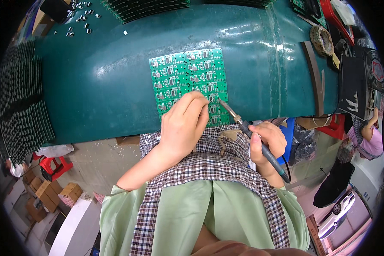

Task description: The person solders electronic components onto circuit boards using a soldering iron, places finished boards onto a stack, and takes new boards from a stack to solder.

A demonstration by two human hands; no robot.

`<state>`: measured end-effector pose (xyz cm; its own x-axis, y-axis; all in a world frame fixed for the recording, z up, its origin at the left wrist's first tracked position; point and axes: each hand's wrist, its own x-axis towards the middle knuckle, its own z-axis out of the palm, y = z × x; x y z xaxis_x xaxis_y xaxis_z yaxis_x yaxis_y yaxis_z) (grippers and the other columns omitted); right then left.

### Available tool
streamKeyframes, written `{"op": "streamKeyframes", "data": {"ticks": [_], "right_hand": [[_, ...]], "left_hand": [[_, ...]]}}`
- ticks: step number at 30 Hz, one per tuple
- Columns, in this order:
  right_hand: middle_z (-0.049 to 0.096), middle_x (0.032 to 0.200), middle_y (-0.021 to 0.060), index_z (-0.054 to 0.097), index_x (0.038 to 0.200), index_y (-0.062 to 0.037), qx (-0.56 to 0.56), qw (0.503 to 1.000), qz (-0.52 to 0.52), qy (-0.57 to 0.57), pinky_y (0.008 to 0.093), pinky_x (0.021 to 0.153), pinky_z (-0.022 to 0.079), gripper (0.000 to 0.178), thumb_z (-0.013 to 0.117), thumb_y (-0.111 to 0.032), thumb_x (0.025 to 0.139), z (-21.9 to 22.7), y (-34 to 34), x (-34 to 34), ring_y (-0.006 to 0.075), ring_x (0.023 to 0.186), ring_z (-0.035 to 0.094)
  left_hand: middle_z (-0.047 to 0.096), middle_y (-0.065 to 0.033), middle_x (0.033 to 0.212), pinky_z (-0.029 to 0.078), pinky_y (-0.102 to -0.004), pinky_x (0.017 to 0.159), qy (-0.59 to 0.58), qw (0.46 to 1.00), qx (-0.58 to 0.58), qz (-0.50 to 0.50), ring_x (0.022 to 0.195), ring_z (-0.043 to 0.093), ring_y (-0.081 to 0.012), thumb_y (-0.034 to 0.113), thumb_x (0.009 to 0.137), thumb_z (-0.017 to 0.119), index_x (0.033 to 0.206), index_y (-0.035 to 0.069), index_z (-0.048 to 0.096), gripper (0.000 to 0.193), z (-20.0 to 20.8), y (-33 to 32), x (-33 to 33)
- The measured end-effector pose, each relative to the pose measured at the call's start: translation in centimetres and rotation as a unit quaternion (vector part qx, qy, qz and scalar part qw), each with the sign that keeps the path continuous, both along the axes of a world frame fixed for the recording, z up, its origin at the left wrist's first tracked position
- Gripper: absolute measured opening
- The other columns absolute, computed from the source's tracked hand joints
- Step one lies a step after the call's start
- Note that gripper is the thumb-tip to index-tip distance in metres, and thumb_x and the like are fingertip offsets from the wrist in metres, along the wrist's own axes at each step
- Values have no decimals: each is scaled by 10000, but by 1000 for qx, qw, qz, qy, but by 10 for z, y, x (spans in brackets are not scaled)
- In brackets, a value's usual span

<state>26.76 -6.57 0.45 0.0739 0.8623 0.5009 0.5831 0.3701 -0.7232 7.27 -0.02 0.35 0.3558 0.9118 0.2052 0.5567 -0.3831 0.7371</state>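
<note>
A green panel of circuit boards (209, 77) lies flat on the teal work surface near its front edge, with rows of small parts on it. My right hand (268, 141) grips a soldering iron (266, 153) like a pen, its tip slanting to the left and touching or just above the panel's right side. Over the lower middle of the panel, my left hand (187, 121) is closed with fingertips pinched together close to the iron's tip. Whatever those fingertips hold, if anything, is hidden.
Stacks of green board panels (19, 85) line the left end, and more panels (145, 8) stand at the back. Small metallic parts (83, 18) lie scattered at the back left. On the right are a dark bar (313, 79), a tape roll (321, 40) and a fan (376, 70).
</note>
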Motion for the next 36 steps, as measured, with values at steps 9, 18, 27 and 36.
{"op": "streamKeyframes", "data": {"ticks": [9, 18, 27, 36], "right_hand": [[618, 615, 104, 644, 788, 0, -16, 1000, 15, -2, 302, 477, 480, 108, 663, -36, 687, -3, 1, -4, 232, 509, 610], [615, 607, 100, 644, 787, 2, -19, 1000, 15, -4, 299, 476, 483, 115, 669, -49, 687, -3, -8, -7, 226, 501, 607], [626, 628, 110, 660, 798, 19, -30, 999, -18, 3, 289, 476, 467, 116, 666, -52, 705, 3, -9, -5, 222, 515, 607], [642, 648, 111, 668, 808, 21, -41, 999, -7, 14, 290, 484, 471, 127, 675, -53, 704, -2, -6, -7, 227, 530, 616]], "left_hand": [[610, -104, 950, 511, -330, 681, 5, 1000, -10, 8, 810, 634, -264, -45, 755, 663, 900, 18, 607, 168, -2, 0, 3], [543, -100, 933, 475, -355, 591, 44, 996, -74, -16, 716, 596, -259, -20, 787, 654, 880, 17, 577, 126, 1, 2, 5], [540, -116, 915, 512, -381, 582, 19, 1000, 12, -9, 724, 613, -302, -12, 800, 624, 891, 24, 549, 123, 0, -2, 1], [542, -108, 880, 510, -374, 583, 16, 1000, 14, 5, 714, 613, -287, -1, 795, 637, 887, 28, 556, 126, -6, 0, 8]]}}
